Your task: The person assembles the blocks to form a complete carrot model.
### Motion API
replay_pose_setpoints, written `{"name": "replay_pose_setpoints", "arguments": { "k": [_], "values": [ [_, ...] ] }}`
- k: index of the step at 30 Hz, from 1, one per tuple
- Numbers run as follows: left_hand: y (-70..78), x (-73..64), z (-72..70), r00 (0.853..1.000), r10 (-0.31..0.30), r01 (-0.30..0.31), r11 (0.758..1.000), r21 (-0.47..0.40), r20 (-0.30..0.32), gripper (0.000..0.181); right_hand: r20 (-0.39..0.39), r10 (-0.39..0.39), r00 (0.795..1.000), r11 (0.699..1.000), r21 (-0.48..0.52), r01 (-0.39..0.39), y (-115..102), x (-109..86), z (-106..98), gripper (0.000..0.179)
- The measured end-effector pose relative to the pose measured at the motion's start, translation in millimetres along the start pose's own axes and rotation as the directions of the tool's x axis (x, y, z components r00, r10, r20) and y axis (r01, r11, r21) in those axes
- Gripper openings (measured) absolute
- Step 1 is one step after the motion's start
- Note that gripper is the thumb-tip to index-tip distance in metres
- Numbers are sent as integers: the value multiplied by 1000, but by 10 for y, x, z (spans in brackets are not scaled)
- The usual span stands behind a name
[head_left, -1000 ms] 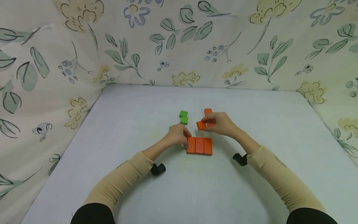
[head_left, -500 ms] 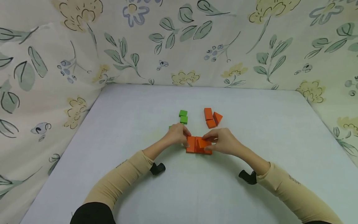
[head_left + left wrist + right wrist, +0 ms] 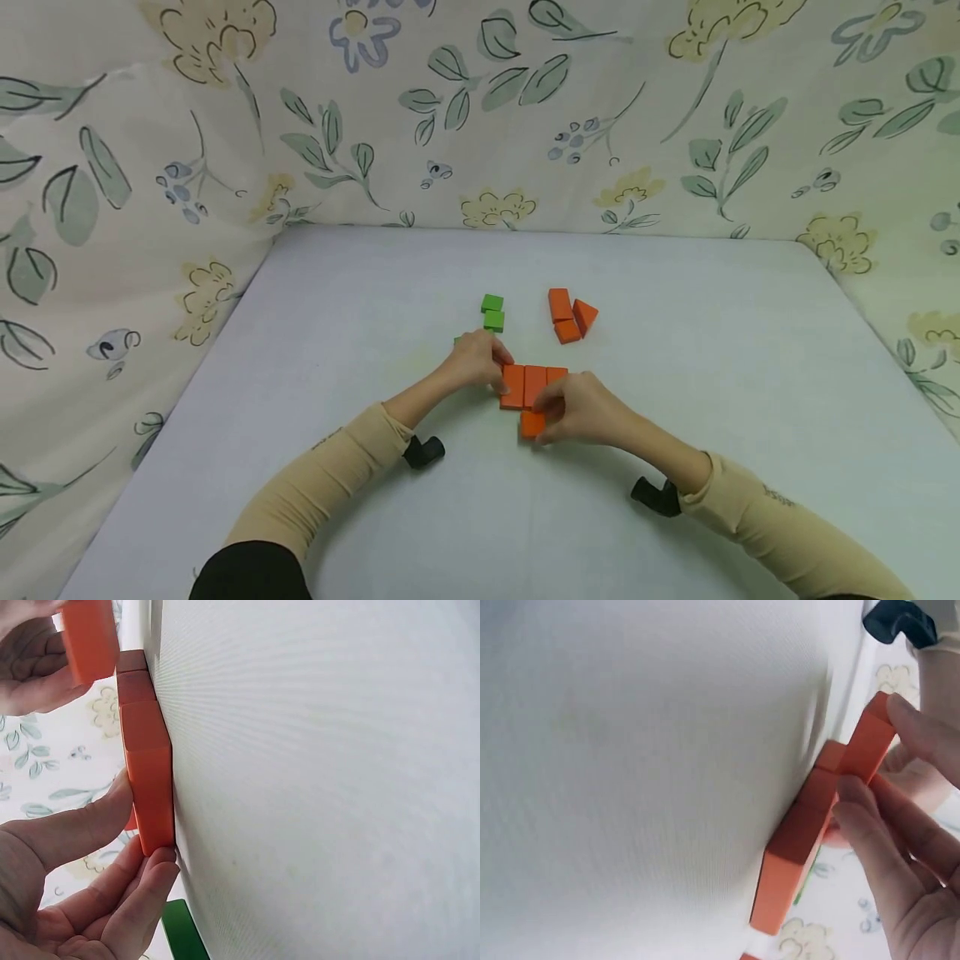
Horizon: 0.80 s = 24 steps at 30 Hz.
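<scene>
Three flat orange rectangular blocks (image 3: 535, 385) lie side by side as a row on the white table. My left hand (image 3: 474, 360) grips the leftmost block (image 3: 151, 780), its thumb on the top and its fingertips at the far end. Near the front of the row, my right hand (image 3: 583, 410) pinches another orange block (image 3: 532, 425) between thumb and fingers. In the right wrist view, that held block (image 3: 868, 739) is tilted and raised off the table. My right hand partly covers the rightmost block of the row in the head view.
Behind the row lie an orange rectangular block (image 3: 559, 304), a smaller orange block (image 3: 567, 332) and an orange triangular block (image 3: 585, 317). Green blocks (image 3: 492, 321) lie beyond my left hand, one mostly hidden by it. Floral cloth (image 3: 480, 117) hangs behind the white table (image 3: 375, 283).
My right hand has carried the orange block from the loose orange blocks at the back, over the row, to its near side. My left hand has stayed at the leftmost block.
</scene>
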<state>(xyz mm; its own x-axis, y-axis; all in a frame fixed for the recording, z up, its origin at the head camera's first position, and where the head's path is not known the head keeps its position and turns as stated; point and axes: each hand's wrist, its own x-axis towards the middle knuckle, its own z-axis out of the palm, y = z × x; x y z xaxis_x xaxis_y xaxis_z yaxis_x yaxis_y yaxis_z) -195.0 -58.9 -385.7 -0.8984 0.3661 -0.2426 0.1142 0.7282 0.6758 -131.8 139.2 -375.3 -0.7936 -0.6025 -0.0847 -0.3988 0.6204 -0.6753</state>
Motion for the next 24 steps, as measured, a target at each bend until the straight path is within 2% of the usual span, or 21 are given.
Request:
{"name": "replay_pose_setpoints", "arguments": {
  "k": [5,13,19,24],
  "values": [
    [-9,2,-6,1000,9,-9,1000,0,1,36,24,16,1000,993,-113,-13,-67,32,89,26],
    [-10,7,-7,1000,3,-3,1000,-8,8,38,22,8,1000,980,-201,-3,-89,6,106,25],
    [-3,7,-7,1000,-4,4,1000,-1,5,38,7,-14,1000,975,-223,15,-63,-16,99,20],
    [2,5,-10,1000,14,-14,1000,12,4,37,-18,-30,999,977,-213,26,-63,-6,109,18]
  ]
}}
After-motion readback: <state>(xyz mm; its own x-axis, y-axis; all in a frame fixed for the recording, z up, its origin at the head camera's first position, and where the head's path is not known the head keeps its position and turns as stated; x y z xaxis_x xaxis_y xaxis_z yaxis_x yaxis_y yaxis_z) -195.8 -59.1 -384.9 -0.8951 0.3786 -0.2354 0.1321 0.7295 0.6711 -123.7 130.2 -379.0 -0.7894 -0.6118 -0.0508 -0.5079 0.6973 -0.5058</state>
